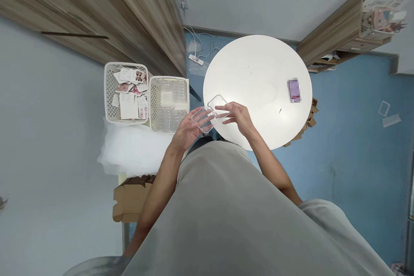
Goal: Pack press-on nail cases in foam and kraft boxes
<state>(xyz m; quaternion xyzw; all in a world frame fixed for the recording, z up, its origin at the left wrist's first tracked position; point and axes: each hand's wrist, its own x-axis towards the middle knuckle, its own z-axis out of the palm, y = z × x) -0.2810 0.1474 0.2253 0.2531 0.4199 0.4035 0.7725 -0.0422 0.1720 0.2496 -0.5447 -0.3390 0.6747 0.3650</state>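
A clear plastic hinged case [202, 120] lies spread open between my hands, at the near left edge of the white round table [258, 69]. My left hand [186, 133] is closed around the left half, its fingers showing through the plastic from behind. The right half is gripped at its outer side by my right hand [239, 116], with some fingers reaching across it. Nothing can be seen inside the case.
Left of the table stand a white basket [110, 116] of small printed packets and another basket [153, 128] with clear plastic cases. Below them are white plastic wrapping [134, 148] and cardboard boxes [131, 200]. A blurred purple item [294, 90] lies on the table's right side.
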